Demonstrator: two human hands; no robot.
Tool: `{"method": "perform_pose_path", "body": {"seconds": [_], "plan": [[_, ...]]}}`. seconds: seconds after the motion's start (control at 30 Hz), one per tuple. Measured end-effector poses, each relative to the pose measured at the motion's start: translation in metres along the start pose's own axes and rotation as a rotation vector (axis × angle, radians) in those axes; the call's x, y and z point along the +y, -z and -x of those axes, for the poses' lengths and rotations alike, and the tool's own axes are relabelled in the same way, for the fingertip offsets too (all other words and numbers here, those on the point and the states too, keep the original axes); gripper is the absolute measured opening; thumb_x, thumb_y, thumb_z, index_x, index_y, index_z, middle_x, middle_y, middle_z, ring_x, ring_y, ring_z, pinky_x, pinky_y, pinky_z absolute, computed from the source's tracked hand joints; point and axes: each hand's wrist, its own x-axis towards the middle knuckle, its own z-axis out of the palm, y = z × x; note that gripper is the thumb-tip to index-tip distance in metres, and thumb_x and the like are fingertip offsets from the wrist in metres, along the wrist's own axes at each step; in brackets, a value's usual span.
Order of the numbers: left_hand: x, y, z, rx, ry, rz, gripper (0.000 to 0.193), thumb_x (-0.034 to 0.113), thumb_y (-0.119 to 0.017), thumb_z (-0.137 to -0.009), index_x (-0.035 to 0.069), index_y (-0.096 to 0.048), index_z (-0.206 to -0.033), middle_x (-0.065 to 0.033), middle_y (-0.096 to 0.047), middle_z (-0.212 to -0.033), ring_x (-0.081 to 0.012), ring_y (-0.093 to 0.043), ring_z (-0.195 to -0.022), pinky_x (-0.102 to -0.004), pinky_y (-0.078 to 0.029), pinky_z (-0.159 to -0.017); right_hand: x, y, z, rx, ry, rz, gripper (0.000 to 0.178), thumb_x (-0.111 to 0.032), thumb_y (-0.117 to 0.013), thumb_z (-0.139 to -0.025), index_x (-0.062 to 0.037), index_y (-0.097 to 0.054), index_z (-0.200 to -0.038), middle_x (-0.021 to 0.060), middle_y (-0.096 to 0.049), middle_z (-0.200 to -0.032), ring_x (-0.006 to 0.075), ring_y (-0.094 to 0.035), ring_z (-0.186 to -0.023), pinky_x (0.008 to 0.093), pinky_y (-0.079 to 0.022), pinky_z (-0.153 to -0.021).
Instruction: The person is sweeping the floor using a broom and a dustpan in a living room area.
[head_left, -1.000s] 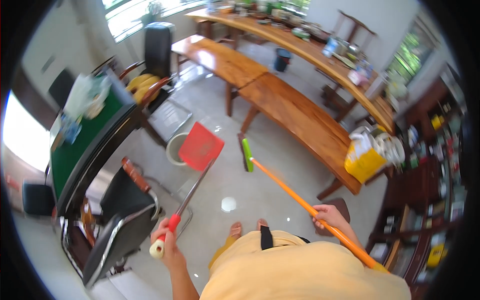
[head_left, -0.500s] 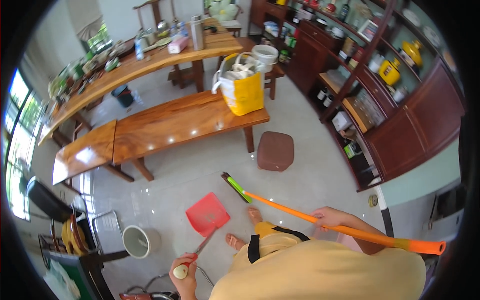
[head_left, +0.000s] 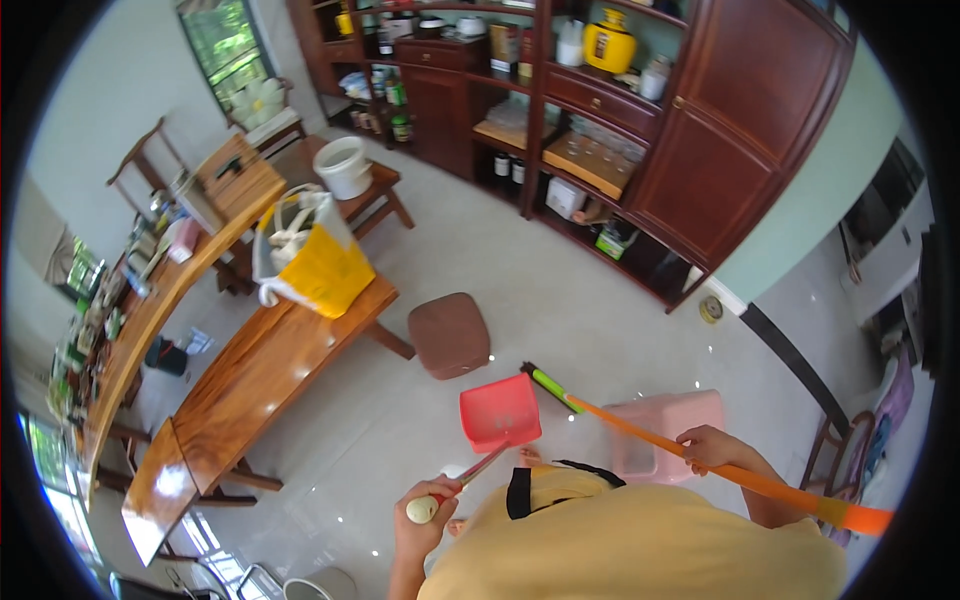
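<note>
My left hand (head_left: 421, 520) is closed round the handle of a red long-handled dustpan (head_left: 500, 412), near its pale end knob. The pan is low over or on the floor ahead of me; I cannot tell whether it touches. In my right hand (head_left: 712, 450) is the orange stick of a broom (head_left: 745, 483), slanting from the lower right toward the middle. Its green head with dark bristles (head_left: 552, 388) lies just right of the pan. A pale pink plastic tub (head_left: 690, 412) stands on the floor behind the stick, partly hidden by it and my hand.
A brown stool (head_left: 449, 336) stands beyond the dustpan. To the left, a long wooden bench (head_left: 270, 350) carries a yellow and white bag (head_left: 325, 265), beside a wooden table (head_left: 165, 285). Dark red cabinets (head_left: 745, 120) line the far wall. A whitish bucket (head_left: 318, 585) shows at the lower edge.
The view has swung to the right, and the pink tub shows more fully. The dustpan is closer to the broom head and further ahead of me. Both hands keep their holds.
</note>
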Motion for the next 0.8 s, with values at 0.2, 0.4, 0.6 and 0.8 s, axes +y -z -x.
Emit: {"method": "perform_pose_path", "body": {"seconds": [0.2, 0.4, 0.6, 0.8], "plan": [[0.018, -0.080, -0.105, -0.194, -0.109, 0.009, 0.011, -0.009, -0.059, -0.072, -0.001, -0.057, -0.078, -0.0118, -0.064, -0.088, -0.0198, -0.059, -0.089, -0.0347, -0.040, -0.094, 0.055, 0.041, -0.021, 0.183, 0.004, -0.404, 0.041, -0.002, -0.050, -0.076, 0.0103, -0.048, -0.115, 0.0153, -0.057, -0.068, 0.0186, -0.056, -0.048, 0.0296, -0.046, -0.042], [0.032, -0.139, -0.196, -0.170, -0.041, 0.052, 0.010, -0.009, -0.059, -0.073, -0.001, -0.055, -0.077, -0.0102, -0.063, -0.085, -0.0181, -0.059, -0.087, -0.0328, -0.043, -0.087, 0.071, 0.059, -0.039, 0.301, 0.004, -0.572, 0.046, -0.001, -0.053, -0.073, 0.0145, -0.045, -0.116, 0.0147, -0.057, -0.068, 0.0185, -0.056, -0.048, 0.0292, -0.044, -0.041], [-0.002, -0.179, -0.305, -0.305, -0.130, 0.102, 0.015, -0.014, -0.057, -0.072, -0.001, -0.056, -0.080, -0.0112, -0.061, -0.088, -0.0185, -0.058, -0.088, -0.0301, -0.048, -0.081, 0.032, 0.078, -0.056, 0.415, -0.025, -0.599, 0.042, -0.001, -0.050, -0.072, 0.0104, -0.051, -0.112, 0.0148, -0.057, -0.066, 0.0165, -0.056, -0.046, 0.0273, -0.045, -0.040], [-0.017, -0.203, -0.408, -0.329, -0.170, -0.002, 0.009, -0.008, -0.059, -0.075, 0.001, -0.056, -0.077, -0.0068, -0.062, -0.085, -0.0138, -0.058, -0.080, -0.0245, -0.046, -0.072, -0.036, 0.105, -0.080, 0.493, -0.117, -0.710, 0.040, -0.001, -0.051, -0.074, 0.0096, -0.052, -0.112, 0.0138, -0.058, -0.070, 0.0162, -0.056, -0.047, 0.0280, -0.045, -0.041]]}}
